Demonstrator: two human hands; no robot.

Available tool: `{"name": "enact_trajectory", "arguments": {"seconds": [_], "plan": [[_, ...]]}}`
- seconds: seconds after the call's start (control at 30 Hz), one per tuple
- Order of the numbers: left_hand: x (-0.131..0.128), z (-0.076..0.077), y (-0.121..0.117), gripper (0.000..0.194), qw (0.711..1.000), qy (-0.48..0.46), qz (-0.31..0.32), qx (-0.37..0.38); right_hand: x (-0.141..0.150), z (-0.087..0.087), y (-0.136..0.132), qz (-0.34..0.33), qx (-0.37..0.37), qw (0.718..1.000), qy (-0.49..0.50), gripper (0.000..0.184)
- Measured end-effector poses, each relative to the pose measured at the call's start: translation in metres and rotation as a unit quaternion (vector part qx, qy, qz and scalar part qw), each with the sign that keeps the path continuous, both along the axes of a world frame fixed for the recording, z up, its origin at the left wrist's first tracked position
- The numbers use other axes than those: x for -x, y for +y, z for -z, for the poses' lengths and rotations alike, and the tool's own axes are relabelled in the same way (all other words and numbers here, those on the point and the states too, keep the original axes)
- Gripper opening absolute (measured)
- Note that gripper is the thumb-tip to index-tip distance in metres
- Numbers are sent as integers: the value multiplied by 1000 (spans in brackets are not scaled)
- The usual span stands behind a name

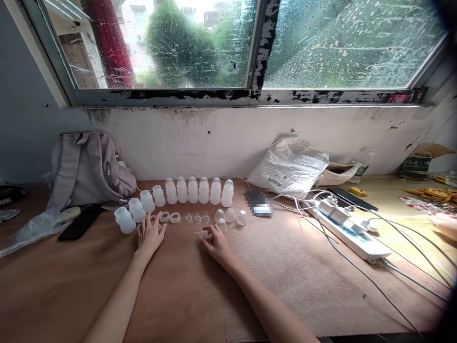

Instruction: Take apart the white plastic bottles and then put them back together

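Observation:
A curved row of small white plastic bottles [193,190] stands on the wooden table [200,290] near the wall. In front of them lie white rings [174,217], little clear nozzles [197,218] and clear caps [230,215]. My left hand [149,237] lies flat with fingers spread, just right of the nearest bottle [125,220] and touching the table by a ring. My right hand [215,243] is curled, its fingertips pinching a small clear cap [204,234] on the table.
A grey backpack [87,167] leans on the wall at the left, with a black phone [79,226] and plastic bag before it. At the right lie a crumpled plastic bag [290,166], a white power strip [352,233] with chargers and trailing cables, and yellow parts.

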State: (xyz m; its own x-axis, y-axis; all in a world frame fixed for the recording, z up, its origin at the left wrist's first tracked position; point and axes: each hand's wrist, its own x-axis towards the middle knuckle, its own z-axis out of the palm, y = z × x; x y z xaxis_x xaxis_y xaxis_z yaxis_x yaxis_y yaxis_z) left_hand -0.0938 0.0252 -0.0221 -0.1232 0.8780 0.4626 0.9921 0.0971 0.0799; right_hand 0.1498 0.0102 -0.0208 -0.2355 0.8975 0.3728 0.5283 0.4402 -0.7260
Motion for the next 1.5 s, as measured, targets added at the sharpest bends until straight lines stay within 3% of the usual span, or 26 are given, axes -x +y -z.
{"name": "enact_trajectory", "arguments": {"seconds": [0.2, 0.4, 0.63, 0.73, 1.1, 1.27, 1.5], "plan": [[0, 1, 4, 37, 999, -8, 25, 24, 4, 4, -2, -9, -18, 998, -56, 27], [2, 0, 6, 31, 998, -24, 56, 7, 28, 5, 3, 2, -42, 989, -144, 29], [7, 8, 10, 36, 996, -57, 63, -32, 59, 3, 22, 95, -17, 972, -214, 20], [11, 13, 12, 36, 994, -70, 61, -52, 61, 3, 22, 100, -19, 972, -212, 23], [16, 16, 12, 36, 992, -89, 60, -72, 55, 3, 23, 115, -7, 988, -106, 8], [15, 14, 11, 34, 991, -83, 72, -79, 48, 6, 29, 109, -16, 993, 45, 9], [11, 1, 8, 30, 980, -121, 108, -114, 36, -2, 22, 54, 54, 970, 233, 17]]}}
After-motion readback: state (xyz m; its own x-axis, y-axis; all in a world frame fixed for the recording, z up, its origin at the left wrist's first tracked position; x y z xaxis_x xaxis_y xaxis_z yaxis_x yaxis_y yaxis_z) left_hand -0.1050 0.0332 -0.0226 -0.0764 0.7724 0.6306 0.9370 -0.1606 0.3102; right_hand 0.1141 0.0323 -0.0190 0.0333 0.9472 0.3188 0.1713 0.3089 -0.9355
